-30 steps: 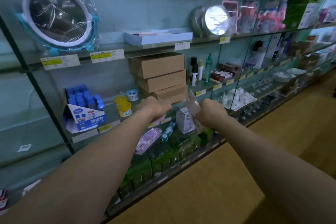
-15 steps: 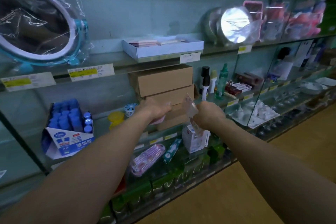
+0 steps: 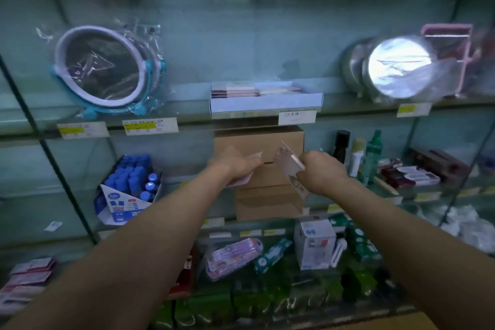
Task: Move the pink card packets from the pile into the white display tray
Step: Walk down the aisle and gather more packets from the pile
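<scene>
Below the shallow white cardboard display tray [image 3: 267, 105], left hand [image 3: 235, 167] grips flat pink card packets [image 3: 242, 182]; right hand [image 3: 322, 175] pinches a clear-sleeved packet [image 3: 290, 166]. White price tag [image 3: 296, 117] just under the tray: writing too blurred.

Glass shelf [image 3: 187, 108]: glossy, greenish tint. White tray [image 3: 265, 106]: matt card. Boxes [image 3: 257, 142]: plain brown cardboard, matt. Pink packet [image 3: 241, 182]: smooth, slight sheen. Clear-sleeved packet [image 3: 290, 166]: transp. plastic film, shiny. Round mirror [image 3: 103, 67]: blue plastic frame, crinkly clear wrap w/ glare. Bottle caps [image 3: 128, 169]: smooth blue plastic.
</scene>
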Demonstrator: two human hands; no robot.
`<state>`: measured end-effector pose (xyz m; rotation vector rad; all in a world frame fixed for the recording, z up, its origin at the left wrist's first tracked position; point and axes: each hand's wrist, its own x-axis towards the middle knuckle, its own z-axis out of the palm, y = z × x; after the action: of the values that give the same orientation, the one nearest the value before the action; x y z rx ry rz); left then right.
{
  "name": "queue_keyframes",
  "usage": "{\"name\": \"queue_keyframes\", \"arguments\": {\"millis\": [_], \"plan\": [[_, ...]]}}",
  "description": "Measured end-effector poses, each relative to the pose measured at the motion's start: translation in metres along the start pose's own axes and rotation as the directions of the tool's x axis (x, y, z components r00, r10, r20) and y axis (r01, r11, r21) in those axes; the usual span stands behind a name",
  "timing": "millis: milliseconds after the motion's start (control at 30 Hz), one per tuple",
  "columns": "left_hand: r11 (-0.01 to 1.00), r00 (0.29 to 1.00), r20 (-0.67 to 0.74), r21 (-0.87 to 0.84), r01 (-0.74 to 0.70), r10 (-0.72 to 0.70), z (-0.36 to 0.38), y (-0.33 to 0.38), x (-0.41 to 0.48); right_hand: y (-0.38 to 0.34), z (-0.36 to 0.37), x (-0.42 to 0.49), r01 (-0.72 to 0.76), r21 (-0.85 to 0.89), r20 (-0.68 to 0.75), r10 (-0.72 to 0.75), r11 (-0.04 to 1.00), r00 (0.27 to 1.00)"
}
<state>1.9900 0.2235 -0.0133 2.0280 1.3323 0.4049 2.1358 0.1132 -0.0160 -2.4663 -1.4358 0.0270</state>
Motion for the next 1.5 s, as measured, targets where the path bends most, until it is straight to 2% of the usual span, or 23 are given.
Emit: {"name": "queue_keyframes", "arguments": {"millis": [133,267,433,700,1100,1267,1500], "plan": [[1.000,0.995,-0.095,0.000,-0.021,0.021,-0.006,0.029,-0.017,0.012,-0.028,0.001,0.104,-0.010,-0.035,-0.105,0.994,0.994],[0.995,0.981,-0.186,0.096,-0.038,0.055,-0.013,0.060,-0.033,0.021,-0.055,-0.002,0.216,0.009,-0.090,-0.215,0.976,0.973],[0.988,0.961,-0.256,0.138,-0.067,0.101,-0.027,0.090,-0.042,0.027,-0.081,0.009,0.277,0.048,-0.156,-0.266,0.960,0.951],[0.992,0.925,-0.359,0.009,-0.126,0.121,-0.069,0.125,-0.034,0.004,-0.129,0.035,0.391,0.096,-0.337,-0.340,0.915,0.878],[0.942,0.964,-0.263,-0.328,-0.064,-0.026,-0.109,0.114,0.062,-0.019,-0.122,0.125,0.387,0.053,-0.461,-0.321,0.921,0.827],[0.853,0.986,-0.167,-0.517,-0.069,-0.021,-0.116,0.107,0.103,-0.026,-0.109,0.164,0.381,0.073,-0.487,-0.301,0.922,0.820],[0.740,1.000,0.004,-0.672,-0.013,0.021,-0.136,0.109,0.132,-0.039,-0.090,0.204,0.437,0.188,-0.521,-0.288,0.880,0.803]]}}
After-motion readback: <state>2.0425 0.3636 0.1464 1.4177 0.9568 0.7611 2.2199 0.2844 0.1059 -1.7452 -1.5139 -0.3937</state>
